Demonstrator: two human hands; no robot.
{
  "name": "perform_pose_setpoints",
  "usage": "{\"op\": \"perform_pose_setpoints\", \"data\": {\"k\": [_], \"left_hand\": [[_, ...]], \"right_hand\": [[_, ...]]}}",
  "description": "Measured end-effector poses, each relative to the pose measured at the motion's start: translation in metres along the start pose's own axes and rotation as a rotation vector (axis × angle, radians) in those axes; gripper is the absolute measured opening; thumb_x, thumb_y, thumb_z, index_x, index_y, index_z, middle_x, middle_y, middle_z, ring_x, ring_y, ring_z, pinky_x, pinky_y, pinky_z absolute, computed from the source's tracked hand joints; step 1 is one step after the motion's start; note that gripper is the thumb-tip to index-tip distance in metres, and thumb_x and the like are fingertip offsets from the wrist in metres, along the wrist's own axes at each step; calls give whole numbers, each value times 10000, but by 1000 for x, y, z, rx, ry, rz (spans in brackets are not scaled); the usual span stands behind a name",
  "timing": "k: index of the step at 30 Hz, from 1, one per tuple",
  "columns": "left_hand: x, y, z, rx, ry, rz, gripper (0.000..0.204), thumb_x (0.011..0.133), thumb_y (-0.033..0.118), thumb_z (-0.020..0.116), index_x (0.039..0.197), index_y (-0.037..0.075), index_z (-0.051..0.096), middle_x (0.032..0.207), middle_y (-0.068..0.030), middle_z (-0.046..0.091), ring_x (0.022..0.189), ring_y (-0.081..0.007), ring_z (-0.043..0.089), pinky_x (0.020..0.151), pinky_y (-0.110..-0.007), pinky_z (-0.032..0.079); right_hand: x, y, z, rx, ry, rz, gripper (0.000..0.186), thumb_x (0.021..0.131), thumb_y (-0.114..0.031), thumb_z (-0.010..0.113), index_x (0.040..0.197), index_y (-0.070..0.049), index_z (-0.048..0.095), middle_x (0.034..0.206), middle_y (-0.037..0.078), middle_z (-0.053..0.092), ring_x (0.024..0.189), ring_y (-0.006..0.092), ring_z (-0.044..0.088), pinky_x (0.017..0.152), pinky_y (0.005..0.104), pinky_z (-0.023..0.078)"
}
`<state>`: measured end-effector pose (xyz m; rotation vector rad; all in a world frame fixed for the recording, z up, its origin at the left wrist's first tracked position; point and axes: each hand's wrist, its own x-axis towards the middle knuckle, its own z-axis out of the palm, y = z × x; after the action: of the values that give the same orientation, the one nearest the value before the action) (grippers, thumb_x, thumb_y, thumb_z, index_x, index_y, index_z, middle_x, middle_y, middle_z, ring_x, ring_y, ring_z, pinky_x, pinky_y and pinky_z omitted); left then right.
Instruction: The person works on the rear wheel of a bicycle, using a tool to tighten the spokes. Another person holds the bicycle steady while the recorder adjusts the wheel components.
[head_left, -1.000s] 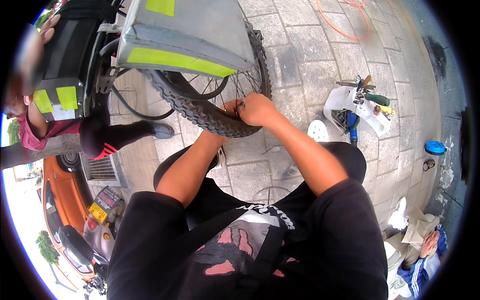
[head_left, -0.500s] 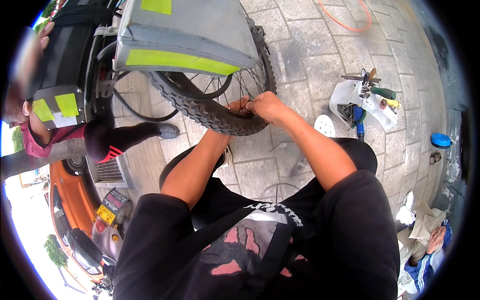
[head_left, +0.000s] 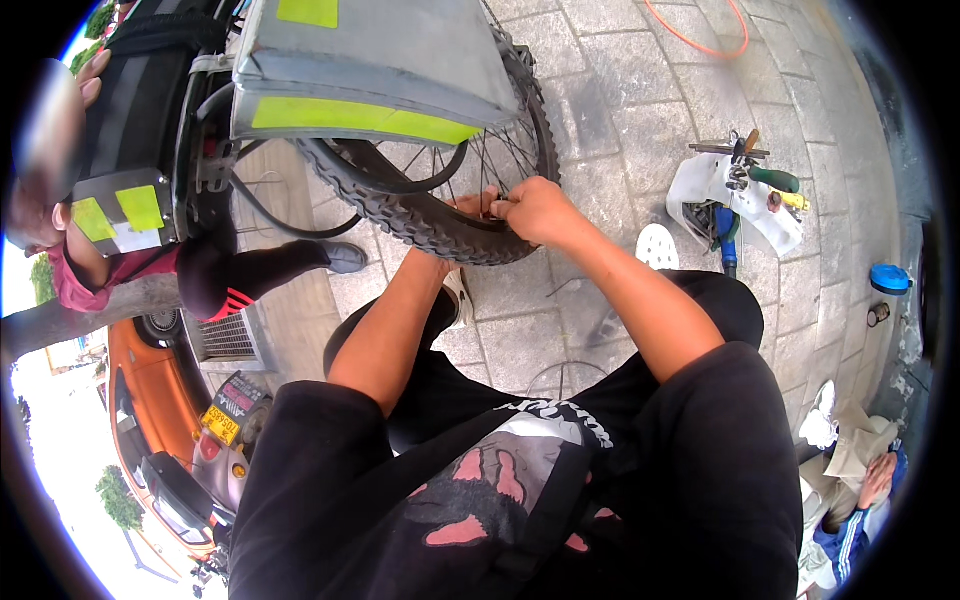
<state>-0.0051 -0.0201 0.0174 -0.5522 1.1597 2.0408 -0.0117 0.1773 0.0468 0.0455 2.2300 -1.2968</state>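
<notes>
A knobby black tire (head_left: 430, 232) on a spoked wheel sits beneath a grey box (head_left: 370, 60) with yellow-green patches. My left hand (head_left: 472, 203) reaches from behind the tire, its fingers wrapped over the rim; the tire hides much of it. Close beside it, my right hand (head_left: 536, 212) has fingertips pinched at the inner rim, on something small that I cannot make out. A black tube (head_left: 420, 184) loops across the spokes above both hands.
A white container (head_left: 700, 190) with tools and a blue tool (head_left: 728, 240) lies right on the pavers (head_left: 640, 110). Beyond are a blue round case (head_left: 890, 280) and an orange cord. One person (head_left: 200, 280) is at left, another (head_left: 850, 500) at lower right; vehicles stand lower left.
The view has shifted slightly, so the surroundings sit farther right. My right hand's fingers have changed position slightly at the rim, still close to my left hand.
</notes>
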Motion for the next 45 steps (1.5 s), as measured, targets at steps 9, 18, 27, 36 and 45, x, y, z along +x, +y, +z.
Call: {"op": "perform_pose_setpoints", "data": {"k": [9,18,27,36,45], "left_hand": [[10,6,-10,357,-4,45,263,1021,292,653,890,64,671,798,27,640,748,-73,567,640,-257,448],[11,3,13,278,143,99,227,973,217,714,810,67,663,732,-1,647,645,-89,577,584,-264,438],[-2,10,41,320,228,101,279,927,252,772,770,59,647,733,-18,665,623,-76,575,578,-227,444],[8,4,22,518,360,116,357,917,357,777,832,28,664,780,-31,673,670,-97,584,591,-250,467],[-6,-2,5,-189,121,-70,206,1014,207,638,1006,3,669,893,-128,718,749,-227,678,703,-357,579]], "right_hand": [[2,-1,2,333,-118,231,309,922,-242,720,811,46,693,720,108,641,589,212,614,543,360,520],[-2,7,1,523,-135,318,248,952,-213,704,876,23,700,739,50,590,598,157,561,488,318,505],[6,18,4,577,-162,354,290,945,-212,721,787,18,643,708,65,569,557,170,542,462,330,489],[10,11,0,585,-210,386,250,950,-181,705,802,11,644,729,55,571,552,162,551,461,326,523],[11,14,9,536,-118,343,286,974,-211,661,830,34,641,739,91,597,568,203,561,468,355,496]]}}
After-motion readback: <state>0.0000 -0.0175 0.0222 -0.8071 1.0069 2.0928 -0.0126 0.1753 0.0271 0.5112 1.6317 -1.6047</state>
